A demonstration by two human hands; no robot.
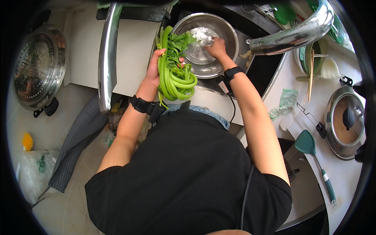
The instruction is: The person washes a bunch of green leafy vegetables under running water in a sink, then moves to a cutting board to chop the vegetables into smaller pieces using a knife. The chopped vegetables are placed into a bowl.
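Observation:
My left hand [154,64] is closed around a bunch of green leafy stalks [169,85] that look like celery. The stalks are bent over into loops, with leaves [179,42] spilling past the rim of a stainless-steel basin [233,55]. Inside that basin, which stands in the sink [265,67], my right hand [217,48] reaches down. Its fingertips are at a bright, glittering patch [202,35], which could be water or clear plastic; I cannot tell whether they grip anything.
A chrome faucet [293,38] arches in from the right. A long steel handle [108,58] crosses the left counter [135,47]. Right counter: a green spatula [305,142], a lidded pan [348,120], a cloth [288,101], chopsticks [310,76]. A perforated steel steamer pan [41,67] is far left.

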